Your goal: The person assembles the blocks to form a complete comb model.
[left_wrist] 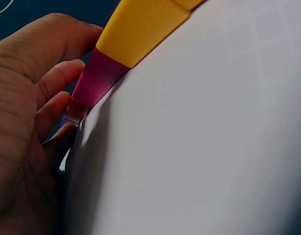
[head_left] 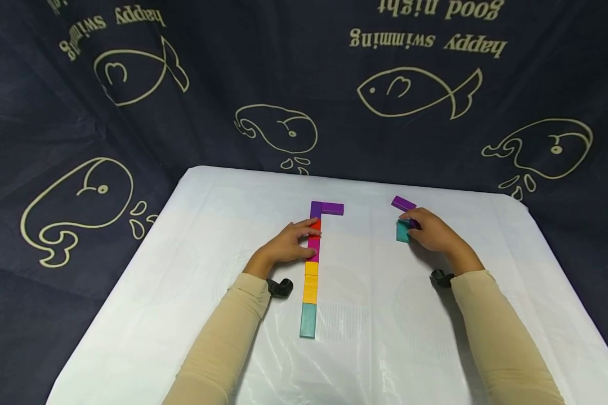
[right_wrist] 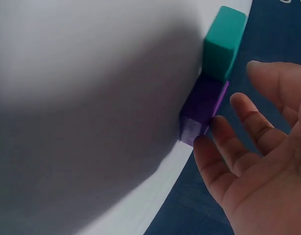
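My left hand [head_left: 290, 243] lies along the upper part of a straight row of coloured blocks. Its fingertips touch the red block [head_left: 316, 224], and its thumb rests at the magenta block [head_left: 313, 248]. A purple block [head_left: 316, 208] tops the row, with another purple block [head_left: 332, 208] sticking out sideways from it. My right hand [head_left: 432, 229] reaches over a teal block [head_left: 402, 231] and a dark purple block [right_wrist: 201, 105] set end to end with it. Its fingers are loosely bent and spread, fingertips right at the purple block's side, thumb apart.
Yellow blocks [head_left: 311, 284] and a teal block [head_left: 308, 320] continue the row toward me. One loose purple block [head_left: 403, 203] lies slanted just beyond my right fingers. Everything is on a white-covered table [head_left: 182, 315]; a dark printed cloth [head_left: 334, 140] hangs behind it.
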Motion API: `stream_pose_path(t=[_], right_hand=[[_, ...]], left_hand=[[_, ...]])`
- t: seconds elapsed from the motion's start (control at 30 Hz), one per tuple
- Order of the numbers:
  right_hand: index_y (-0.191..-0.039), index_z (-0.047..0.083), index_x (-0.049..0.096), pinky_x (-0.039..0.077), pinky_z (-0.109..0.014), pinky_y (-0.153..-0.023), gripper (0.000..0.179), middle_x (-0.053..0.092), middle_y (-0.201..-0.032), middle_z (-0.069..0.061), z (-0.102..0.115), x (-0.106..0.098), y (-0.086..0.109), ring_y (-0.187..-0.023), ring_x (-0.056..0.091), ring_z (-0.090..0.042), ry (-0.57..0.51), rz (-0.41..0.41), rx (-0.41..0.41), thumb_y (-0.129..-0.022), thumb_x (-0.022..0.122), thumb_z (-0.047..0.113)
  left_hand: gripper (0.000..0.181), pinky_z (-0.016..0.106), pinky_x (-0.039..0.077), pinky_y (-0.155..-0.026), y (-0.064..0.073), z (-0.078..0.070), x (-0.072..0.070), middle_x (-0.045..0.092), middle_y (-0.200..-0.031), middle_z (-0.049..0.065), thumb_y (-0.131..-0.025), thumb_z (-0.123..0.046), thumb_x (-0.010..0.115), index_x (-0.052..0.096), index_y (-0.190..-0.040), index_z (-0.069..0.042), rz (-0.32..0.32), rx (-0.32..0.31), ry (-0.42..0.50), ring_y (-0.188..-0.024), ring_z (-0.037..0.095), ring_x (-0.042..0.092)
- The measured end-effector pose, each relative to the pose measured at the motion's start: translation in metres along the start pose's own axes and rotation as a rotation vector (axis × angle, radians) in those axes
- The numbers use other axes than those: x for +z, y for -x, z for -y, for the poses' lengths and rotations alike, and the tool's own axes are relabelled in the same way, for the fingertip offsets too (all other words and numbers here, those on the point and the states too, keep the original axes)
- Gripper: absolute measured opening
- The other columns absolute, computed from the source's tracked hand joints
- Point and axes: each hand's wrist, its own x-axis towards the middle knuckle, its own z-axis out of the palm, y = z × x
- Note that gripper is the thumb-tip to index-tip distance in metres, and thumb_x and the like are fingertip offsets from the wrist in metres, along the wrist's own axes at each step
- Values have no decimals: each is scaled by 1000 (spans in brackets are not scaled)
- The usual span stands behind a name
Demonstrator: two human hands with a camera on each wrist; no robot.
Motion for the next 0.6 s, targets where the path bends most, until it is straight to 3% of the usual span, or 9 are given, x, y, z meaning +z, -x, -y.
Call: stream_pose_path(t=[0.3,0.6], right_hand=[[-135,-1,54,32,-66,-103,42,43,-140,-32,-4,2,2,-124,38,-47,46,41,-9,-93,54,-3],[-138,-1,51,32,-66,-103,45,40,-144,-31,-5,4,0,-127,33,-48,51,47,-14,-94,58,3]], left_hand=[[50,46,8,-121,-2,2,1,30,-160,-9,-85,-22,77,65,-133,-18,2,16,-29,-150,30,15],[50,50,11,-120,-1,0,0,30,-160,-9,-85,-22,77,65,-133,-18,-1,6,-11,-149,36,14]])
